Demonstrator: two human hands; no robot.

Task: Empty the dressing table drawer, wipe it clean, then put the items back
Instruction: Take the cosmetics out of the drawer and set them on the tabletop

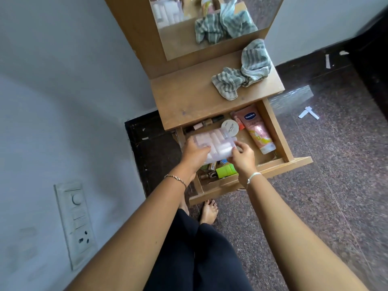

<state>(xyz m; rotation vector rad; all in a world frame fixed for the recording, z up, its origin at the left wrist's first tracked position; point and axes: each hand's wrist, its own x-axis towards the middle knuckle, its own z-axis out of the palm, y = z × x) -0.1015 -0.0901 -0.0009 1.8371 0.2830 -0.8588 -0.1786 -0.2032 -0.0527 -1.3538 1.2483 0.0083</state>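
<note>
The left hand (194,153) curls its fingers over the left end of a clear plastic pack (218,143). The right hand (243,158) pinches the pack's near right corner between thumb and fingertips. Both hands hold it, just above the contents of the open drawer (275,127).

The pack shows rows of pale pink and white rolled pieces through its skin. It is probably light, and the plastic looks smooth and likely slippery. Whether it is a stiff case or a soft pouch is unclear, so gripping both ends, as now, seems the safest way to stop it sagging or spilling.

Around it in the drawer lie a round nail polish remover tub (230,127), a pink Vaseline tube (257,131), small nail polish bottles (206,122) and a green container (225,171). On the dressing table top (184,97) a striped cloth (243,72) lies crumpled, ready for wiping.
</note>
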